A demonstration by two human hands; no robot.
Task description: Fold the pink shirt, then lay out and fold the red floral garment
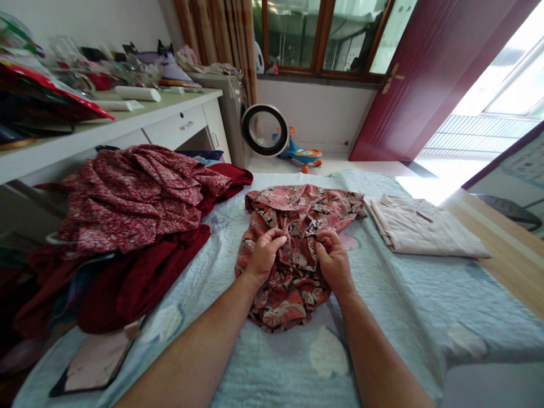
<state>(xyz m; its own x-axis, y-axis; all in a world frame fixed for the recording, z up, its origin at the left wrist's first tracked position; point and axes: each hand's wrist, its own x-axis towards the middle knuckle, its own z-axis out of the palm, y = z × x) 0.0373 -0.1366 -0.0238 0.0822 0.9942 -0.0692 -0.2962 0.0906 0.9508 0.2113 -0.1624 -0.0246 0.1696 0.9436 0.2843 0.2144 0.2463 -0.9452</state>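
A crumpled floral garment [297,300] in coral, grey and black lies in front of me on a light blue cloth [382,328]. Its exact kind is hard to tell; buttons seem to run down its middle. My left hand [268,255] pinches the fabric left of the centre, thumb against fingers. On the opposite side, my right hand [335,260] grips the fabric in a similar pinch. Between the two hands the material is gathered in folds. Just to the right lies a folded cream shirt [425,226], flat and apart from the floral garment.
Red patterned clothes [140,198] and a dark red garment [148,277] are heaped at left. A phone-like item [97,362] lies near the front left. Behind are a cluttered white desk [170,116], a washing machine with its round door [264,130] ajar, and a toy car [301,154].
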